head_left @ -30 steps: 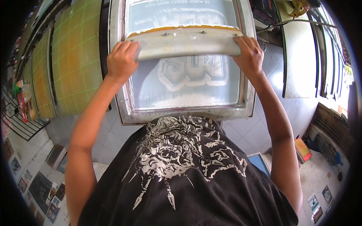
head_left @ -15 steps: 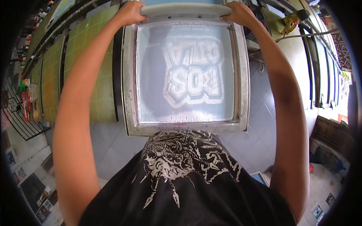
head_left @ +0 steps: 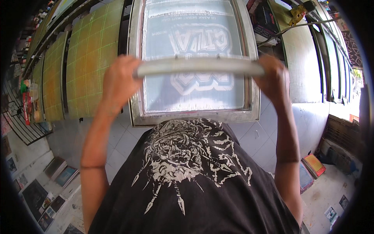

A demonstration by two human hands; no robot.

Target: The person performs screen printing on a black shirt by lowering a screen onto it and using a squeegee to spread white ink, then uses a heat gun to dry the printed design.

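Observation:
A pale squeegee bar spans crosswise over a framed printing screen, and both my hands grip it, slightly blurred. My left hand is closed on its left end, beside the left rail of the frame. My right hand is closed on the other end, just outside the right rail. Mirrored pale lettering and a logo show in the light grey-blue mesh, partly hidden behind the bar. My black printed shirt reaches the near edge of the frame.
Yellow-green gridded boards stand in rows on the left, with pale boards on the right. A yellow-and-black power tool with a cable lies at upper right. Small frames rest low on the right, above a grey tiled floor.
The squeegee went from the upper middle to the far edge half a second ago. Now both hands have brought it back toward me, to the middle of the screen.

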